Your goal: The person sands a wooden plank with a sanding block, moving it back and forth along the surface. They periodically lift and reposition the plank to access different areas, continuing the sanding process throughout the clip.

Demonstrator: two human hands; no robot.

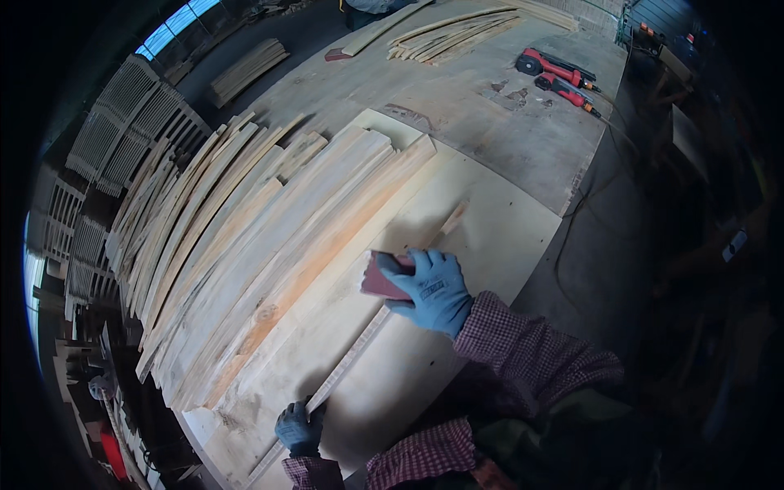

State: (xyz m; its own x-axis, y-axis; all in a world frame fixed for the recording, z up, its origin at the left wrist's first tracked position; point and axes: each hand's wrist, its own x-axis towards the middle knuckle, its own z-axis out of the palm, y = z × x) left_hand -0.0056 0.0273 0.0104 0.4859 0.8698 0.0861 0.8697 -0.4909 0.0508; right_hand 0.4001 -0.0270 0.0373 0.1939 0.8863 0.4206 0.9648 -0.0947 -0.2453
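A narrow wooden strip (353, 359) lies slantwise over the pale board (498, 212) in front of me. Near its lower end, my left hand (299, 428), in a blue-grey work glove, is closed around it. My right hand (434, 292), gloved the same way, grips a dark red sanding block (378, 276) over the strip's upper half. The block and hand hide that stretch of wood, so whether the block touches it I cannot make out. Beyond them the strip's far end (456, 216) shows again.
Several wooden boards (286, 245) lie side by side left of the strip, with thinner slats (175, 220) further left. Two red-and-black power tools (555, 77) rest at the worktable's far right. More slats (453, 37) lie at the back. Slatted stacks (126, 118) stand beyond the left edge.
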